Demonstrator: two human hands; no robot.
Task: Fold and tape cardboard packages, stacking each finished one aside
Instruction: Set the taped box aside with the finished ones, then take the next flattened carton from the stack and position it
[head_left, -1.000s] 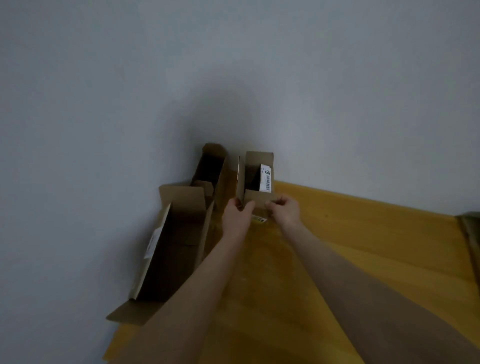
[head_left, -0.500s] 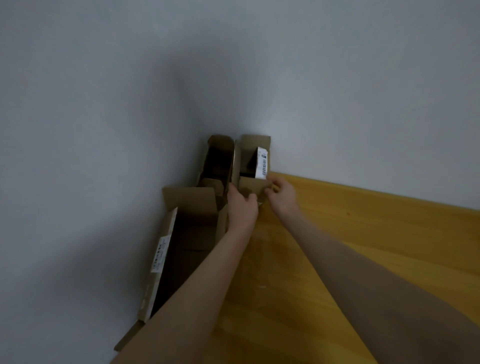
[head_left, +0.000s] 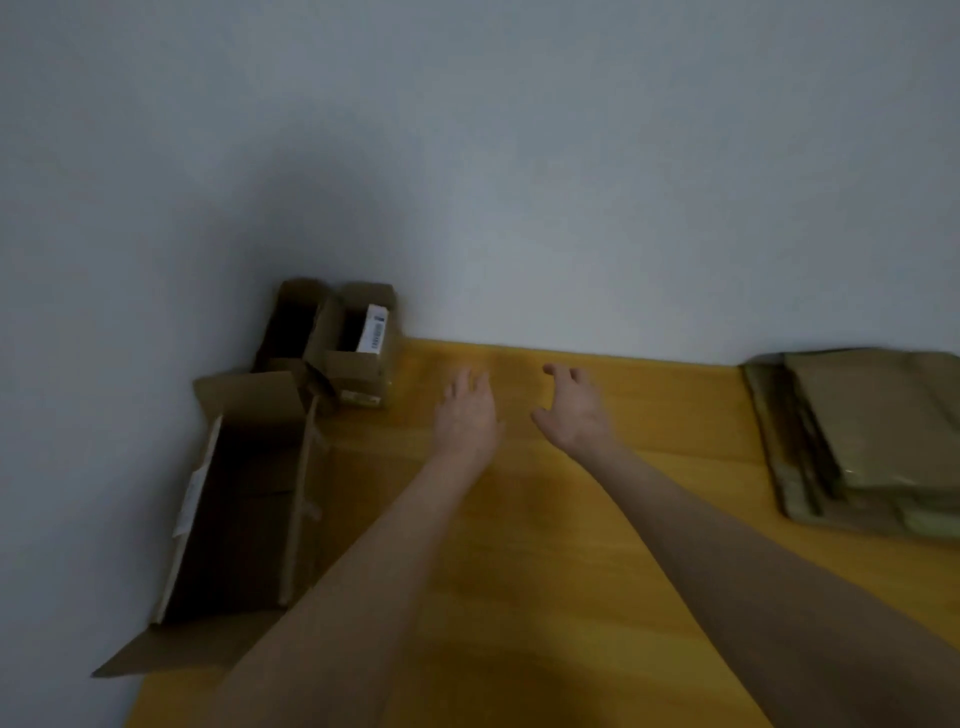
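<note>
A small open cardboard box with a white barcode label (head_left: 358, 353) stands against the wall at the back left of the yellow table (head_left: 545, 545). Another small open box (head_left: 291, 325) stands beside it on the left. A large open box (head_left: 244, 499) with its flaps spread sits in front of them at the table's left edge. My left hand (head_left: 467, 410) and my right hand (head_left: 574, 405) hover over the table to the right of the labelled box, both empty with fingers apart.
A stack of flattened cardboard (head_left: 862, 436) lies at the right edge of the table. A pale wall (head_left: 519, 182) runs behind the table and along its left side.
Both hands let go of the labelled box, which now stands by the wall next to the other small box. The hands drew back to the right. The view swung right, revealing the flat cardboard stack.
</note>
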